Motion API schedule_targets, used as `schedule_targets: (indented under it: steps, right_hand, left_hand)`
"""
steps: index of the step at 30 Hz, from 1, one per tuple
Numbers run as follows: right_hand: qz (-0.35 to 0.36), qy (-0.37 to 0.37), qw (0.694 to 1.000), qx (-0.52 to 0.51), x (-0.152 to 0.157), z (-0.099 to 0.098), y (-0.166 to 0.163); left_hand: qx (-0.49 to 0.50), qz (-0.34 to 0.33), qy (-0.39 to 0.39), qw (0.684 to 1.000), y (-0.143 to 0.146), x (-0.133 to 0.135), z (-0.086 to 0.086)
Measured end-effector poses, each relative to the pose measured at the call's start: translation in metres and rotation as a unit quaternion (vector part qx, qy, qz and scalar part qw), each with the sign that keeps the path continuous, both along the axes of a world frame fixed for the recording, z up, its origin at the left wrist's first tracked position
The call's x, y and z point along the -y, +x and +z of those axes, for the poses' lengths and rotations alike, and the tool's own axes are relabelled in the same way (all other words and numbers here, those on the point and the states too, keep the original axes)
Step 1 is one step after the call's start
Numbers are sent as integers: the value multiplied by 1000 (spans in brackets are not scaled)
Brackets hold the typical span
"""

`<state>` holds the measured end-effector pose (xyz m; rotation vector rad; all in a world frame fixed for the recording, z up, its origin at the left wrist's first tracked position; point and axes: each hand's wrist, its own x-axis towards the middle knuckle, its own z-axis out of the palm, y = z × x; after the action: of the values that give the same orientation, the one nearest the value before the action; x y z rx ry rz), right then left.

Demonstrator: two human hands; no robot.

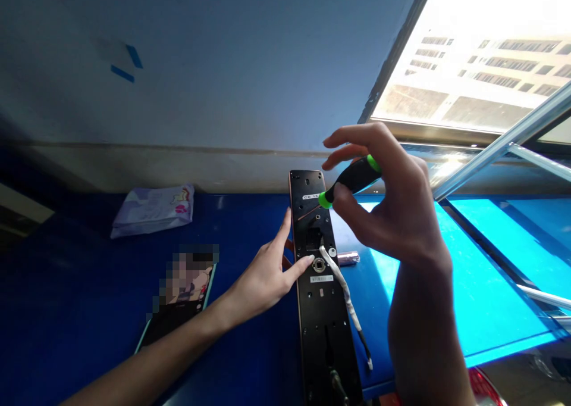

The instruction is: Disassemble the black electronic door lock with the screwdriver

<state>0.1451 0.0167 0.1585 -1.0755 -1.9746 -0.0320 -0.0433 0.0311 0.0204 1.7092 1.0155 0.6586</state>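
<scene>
A long black door-lock panel (322,299) lies lengthwise on the blue table (80,311), back side up, with a white wrapped cable (343,287) trailing over its right edge. My left hand (267,275) rests flat against the panel's left edge, fingers stretched out, thumb touching the panel near a round silver fitting (319,265). My right hand (388,203) hovers above the panel's far end, fingers pinched round a screwdriver (352,181) with a black and green handle, pointed down at the panel.
A phone (181,302) lies on the table to the left of my left arm. A white plastic packet (154,209) sits by the wall at the back. A small pinkish cylinder (348,257) lies right of the panel. A window is at right.
</scene>
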Motion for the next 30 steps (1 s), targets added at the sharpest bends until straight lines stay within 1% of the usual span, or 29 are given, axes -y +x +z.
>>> schedule_targets:
  steps: [4, 6, 13, 15, 18, 20, 23, 27, 28, 30]
  right_hand:
    - [-31, 28, 999, 2, -2, -2, -1]
    - [-31, 31, 999, 0, -2, -3, -1]
    - [38, 25, 999, -5, -1, 0, 1]
    - [27, 25, 999, 1, -2, -1, 1]
    - [-19, 40, 999, 5, -4, -3, 0]
    - [-30, 37, 999, -1, -4, -4, 0]
    - [-16, 17, 1000, -4, -2, -3, 0]
    - [26, 6, 1000, -6, 1, 0, 1]
    - [29, 2, 1000, -5, 1, 1, 1]
    - [13, 6, 1000, 1, 0, 0, 1]
  left_hand:
    - [-3, -7, -6, 1000, 0, 0, 3]
    - [-4, -7, -7, 1000, 0, 0, 3]
    - [-3, -10, -1, 1000, 0, -1, 3]
    - [-6, -8, 4, 1000, 0, -1, 4]
    - [-7, -6, 3, 1000, -1, -1, 3]
    - [-6, -7, 1, 1000, -1, -1, 2]
    - [-1, -7, 1, 1000, -1, -1, 2]
    - [0, -10, -1, 1000, 0, -1, 3]
    - [0, -10, 0, 1000, 0, -1, 4]
    - [-2, -9, 1, 1000, 0, 0, 4]
